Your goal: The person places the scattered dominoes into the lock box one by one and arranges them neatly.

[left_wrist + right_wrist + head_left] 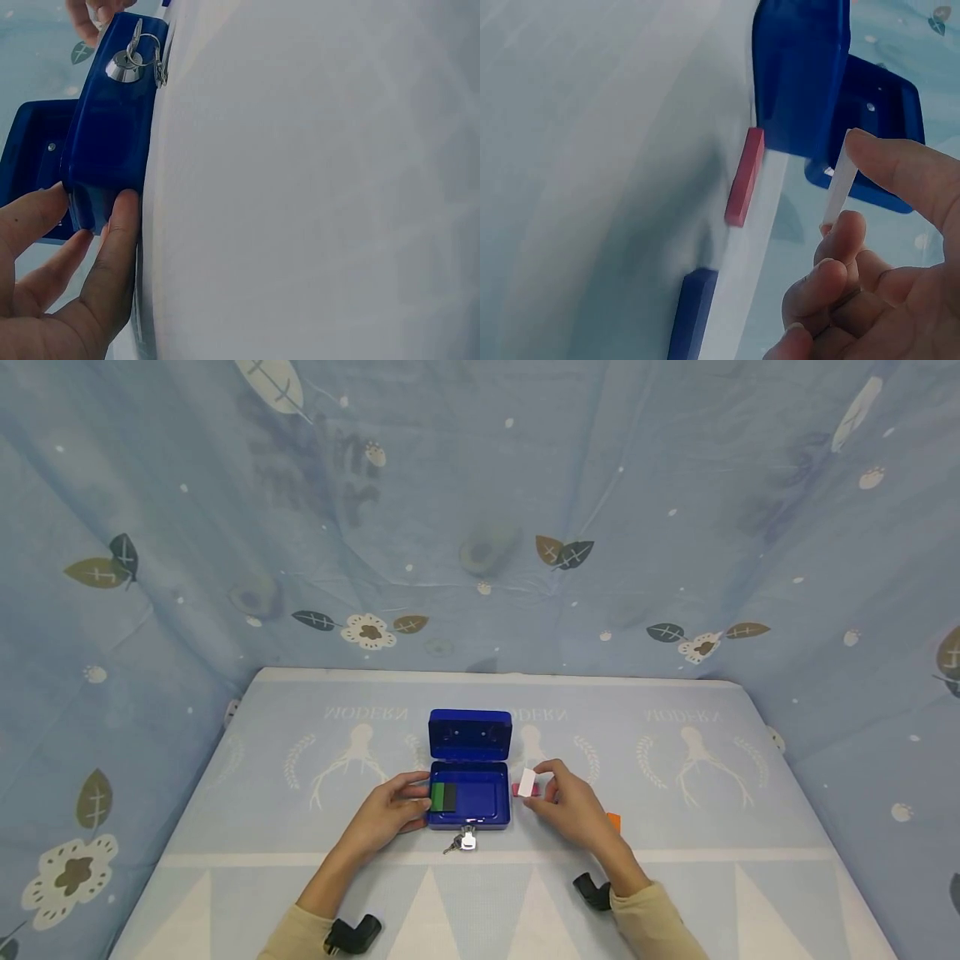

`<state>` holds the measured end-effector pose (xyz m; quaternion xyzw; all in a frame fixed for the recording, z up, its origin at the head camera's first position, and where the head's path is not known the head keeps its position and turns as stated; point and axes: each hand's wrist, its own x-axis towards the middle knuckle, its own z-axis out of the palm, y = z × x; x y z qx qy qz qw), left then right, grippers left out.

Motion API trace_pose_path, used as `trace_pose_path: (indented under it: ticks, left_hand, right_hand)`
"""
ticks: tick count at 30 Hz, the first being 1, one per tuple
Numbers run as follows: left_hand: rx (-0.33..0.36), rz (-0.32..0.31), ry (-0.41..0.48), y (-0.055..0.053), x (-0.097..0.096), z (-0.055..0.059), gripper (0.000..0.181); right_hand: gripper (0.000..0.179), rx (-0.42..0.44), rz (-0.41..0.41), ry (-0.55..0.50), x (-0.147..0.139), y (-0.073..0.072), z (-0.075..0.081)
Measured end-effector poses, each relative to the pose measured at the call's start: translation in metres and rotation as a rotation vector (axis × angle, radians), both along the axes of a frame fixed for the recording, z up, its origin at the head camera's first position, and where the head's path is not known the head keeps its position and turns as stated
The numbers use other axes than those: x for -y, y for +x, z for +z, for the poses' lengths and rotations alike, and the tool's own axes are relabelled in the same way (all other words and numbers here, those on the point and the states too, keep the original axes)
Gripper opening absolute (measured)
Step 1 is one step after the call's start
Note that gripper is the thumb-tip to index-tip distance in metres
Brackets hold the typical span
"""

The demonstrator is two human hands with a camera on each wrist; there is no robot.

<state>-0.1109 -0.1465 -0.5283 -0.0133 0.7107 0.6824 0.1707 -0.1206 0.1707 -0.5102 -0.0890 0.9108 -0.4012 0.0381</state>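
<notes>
A blue metal cash box (470, 822) stands with its lid (470, 735) raised. Inside, at its left end, lie a green block (437, 797) and a dark block (450, 797). My left hand (386, 814) rests its fingertips against the box's left wall, also seen in the left wrist view. To the right of the box, my right hand (570, 806) pinches a thin white block (527, 782) between thumb and fingers, above the table. Below it a pink block (745, 180) lies beside the box. A dark blue block (694, 315) lies nearer the right wrist camera.
A key ring with keys (454, 843) hangs at the lock (468, 837) on the box's front. An orange block (614, 822) is partly hidden behind the right wrist. The patterned tablecloth (690, 827) covers the table, and a blue curtain (480, 527) surrounds it.
</notes>
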Motion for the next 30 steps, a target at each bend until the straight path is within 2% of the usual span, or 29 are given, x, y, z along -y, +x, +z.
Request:
trace_pose_path:
  ticks: [10,17,30]
  left_hand:
    - [0.002,0.001,-0.004,0.000,0.000,-0.002,0.053]
    - [0.006,0.003,-0.020,0.000,0.000,-0.002,0.052]
    - [0.006,0.011,-0.020,0.000,-0.001,-0.002,0.051]
  right_hand:
    - [0.047,0.013,0.039,-0.022,0.017,-0.002,0.001]
    - [0.046,-0.029,0.120,-0.042,0.028,-0.005,0.000]
    - [0.045,-0.069,0.226,0.010,0.057,-0.011,-0.005]
